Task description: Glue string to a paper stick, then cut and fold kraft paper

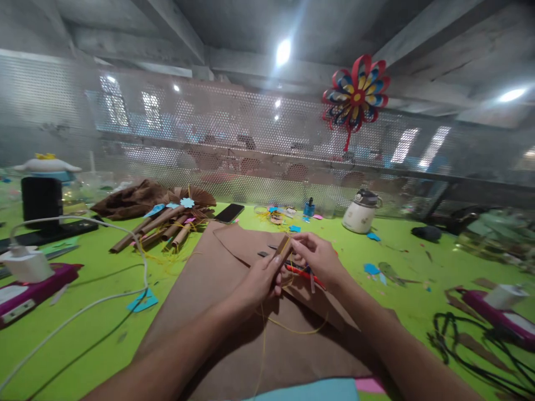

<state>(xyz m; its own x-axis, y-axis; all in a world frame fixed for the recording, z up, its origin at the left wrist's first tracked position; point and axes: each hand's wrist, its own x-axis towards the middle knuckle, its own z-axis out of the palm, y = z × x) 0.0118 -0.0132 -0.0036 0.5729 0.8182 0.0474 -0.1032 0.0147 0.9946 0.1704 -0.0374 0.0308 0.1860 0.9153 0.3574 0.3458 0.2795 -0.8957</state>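
Observation:
My left hand (262, 281) is closed around a narrow brown paper roll (285, 250), which tilts up and to the right. The fingers of my right hand (318, 255) are bent and pinched at the upper end of this roll. Whether they also grip thread is too small to tell. A thin yellow thread (301, 333) hangs from around the roll and loops over a large brown paper sheet (188, 328) beneath both hands. Partly hidden under my right hand lie scissors with red handles (301, 272).
Bundled brown paper rolls (163, 231) lie at the back left beside a phone (229, 213). A white cable (145, 273) runs from a purple power strip (37, 287). A cream jug (359, 214) stands at the back right. Black cable (451, 328) coils on the right.

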